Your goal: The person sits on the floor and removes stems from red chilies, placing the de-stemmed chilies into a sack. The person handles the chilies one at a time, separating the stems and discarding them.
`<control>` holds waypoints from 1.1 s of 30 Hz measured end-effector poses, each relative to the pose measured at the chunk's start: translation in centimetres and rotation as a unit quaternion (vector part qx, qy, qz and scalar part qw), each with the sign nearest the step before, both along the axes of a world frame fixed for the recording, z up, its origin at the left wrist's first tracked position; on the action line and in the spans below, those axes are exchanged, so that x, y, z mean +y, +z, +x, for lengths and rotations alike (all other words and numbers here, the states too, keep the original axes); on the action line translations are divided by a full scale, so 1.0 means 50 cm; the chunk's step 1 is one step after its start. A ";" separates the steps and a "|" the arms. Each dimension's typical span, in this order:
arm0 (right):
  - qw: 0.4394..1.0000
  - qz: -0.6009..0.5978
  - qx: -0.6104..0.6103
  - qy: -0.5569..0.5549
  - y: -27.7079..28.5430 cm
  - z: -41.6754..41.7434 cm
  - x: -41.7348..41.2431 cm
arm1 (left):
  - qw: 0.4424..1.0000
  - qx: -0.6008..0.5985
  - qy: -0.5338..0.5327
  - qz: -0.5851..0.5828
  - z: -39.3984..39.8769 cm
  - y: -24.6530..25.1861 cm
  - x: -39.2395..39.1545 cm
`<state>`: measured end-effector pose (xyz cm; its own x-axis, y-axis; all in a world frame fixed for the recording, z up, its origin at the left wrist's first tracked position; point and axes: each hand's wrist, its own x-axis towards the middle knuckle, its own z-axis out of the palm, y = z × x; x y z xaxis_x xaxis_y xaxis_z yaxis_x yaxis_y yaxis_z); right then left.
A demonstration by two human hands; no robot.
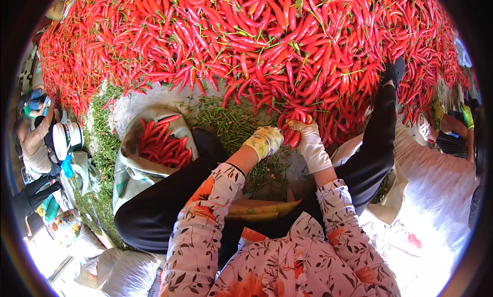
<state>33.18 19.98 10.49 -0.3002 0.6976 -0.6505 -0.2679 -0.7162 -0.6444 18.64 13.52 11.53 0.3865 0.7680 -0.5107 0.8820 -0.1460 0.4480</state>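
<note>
My left hand (265,142), in a yellow patterned glove, has its fingers curled at the ends of some red chili peppers; whether it grips one is hidden. Just right of it, my right hand (310,143), in a pale glove, is closed around several red chili peppers (295,139). Both hands are at the near edge of a large heap of red chilies (269,46). An open woven sack (129,154) with a rolled rim stands left of my hands, holding loose red chilies (165,145). Green stems (227,121) lie scattered on the floor between the sack and my hands.
My bent legs flank the work spot. At the left are a person (36,147) and a white bucket (67,139). Another person's gloved hand (467,116) shows at the far right. Filled white sacks (131,274) lie behind at the lower left, and a large pale sack (431,173) at right.
</note>
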 end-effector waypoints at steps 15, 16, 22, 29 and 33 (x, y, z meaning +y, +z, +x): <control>0.997 0.076 0.029 -0.001 0.056 -0.033 0.057 | 0.957 -0.041 -0.012 -0.286 -0.048 -0.097 -0.096; 0.995 0.090 0.038 0.005 0.065 -0.018 0.078 | 0.951 -0.001 -0.003 -0.308 -0.062 -0.111 -0.113; 1.000 0.031 0.000 0.001 0.028 -0.036 0.089 | 0.956 0.126 0.255 0.068 -0.072 -0.082 -0.025; 0.989 -0.054 -0.089 0.101 0.022 -0.031 0.056 | 0.935 0.077 0.345 0.041 -0.073 -0.161 0.041; 0.989 -0.051 -0.003 0.137 -0.024 0.005 0.032 | 0.934 -0.054 0.348 0.060 -0.068 -0.116 -0.033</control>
<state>33.44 21.56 9.29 -0.4653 0.5215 -0.7153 -0.0516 -0.8227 -0.5662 15.26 11.90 5.72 -0.1840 0.9017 -0.3913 0.7323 0.3913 0.5574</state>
